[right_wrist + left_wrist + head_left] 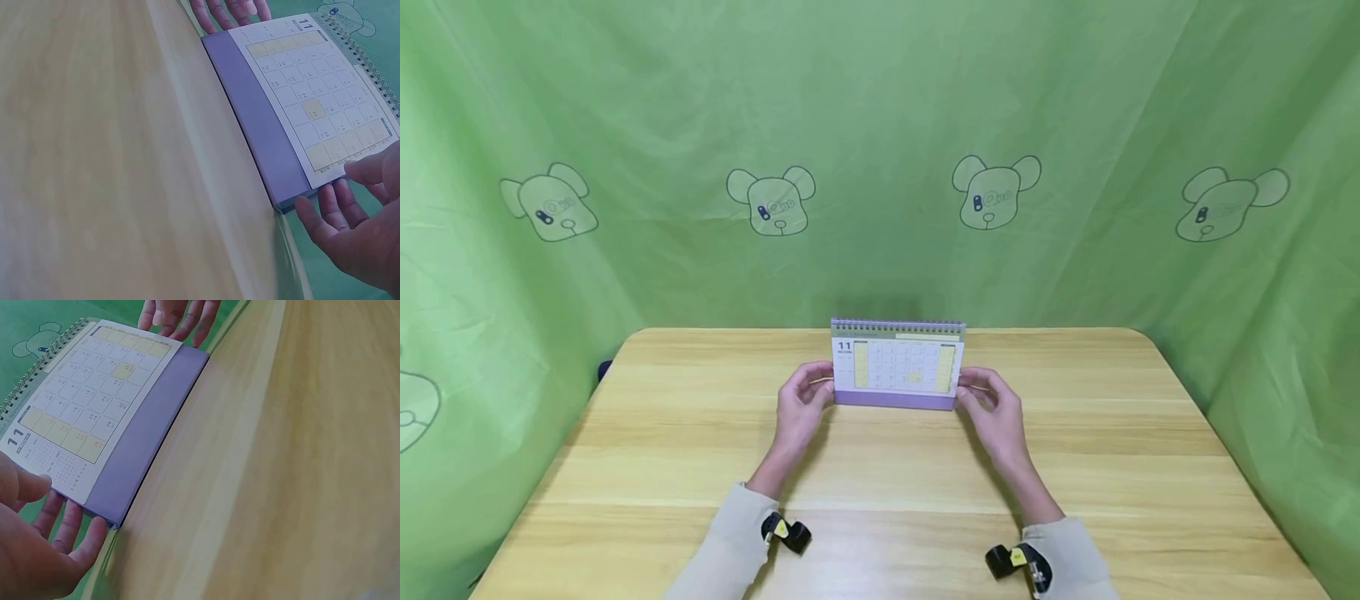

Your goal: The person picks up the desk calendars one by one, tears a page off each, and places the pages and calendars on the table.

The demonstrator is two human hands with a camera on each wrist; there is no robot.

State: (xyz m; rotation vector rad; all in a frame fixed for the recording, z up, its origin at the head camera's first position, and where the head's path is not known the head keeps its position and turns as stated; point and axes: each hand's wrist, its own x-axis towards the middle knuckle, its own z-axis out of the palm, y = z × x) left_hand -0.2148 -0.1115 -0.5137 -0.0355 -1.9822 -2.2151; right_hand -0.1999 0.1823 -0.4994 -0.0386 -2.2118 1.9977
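A desk calendar (897,365) with a purple base and a spiral binding along its top stands upright toward the far side of the table. Its page is marked 11 and faces the head camera. At its left end my left hand (801,407) grips the side edge, thumb in front and fingers bent around the edge. My right hand (997,412) holds the opposite end in the same way. In the left wrist view, the left thumb (34,486) lies by the page corner. The right wrist view shows the right fingertips (309,209) at the base's end.
The wooden table (895,492) reaches toward a green curtain (880,92) printed with bear heads, which hangs behind and along both sides. Black wrist cameras sit on both sleeves (730,533). A small dark object (604,369) shows past the table's left edge.
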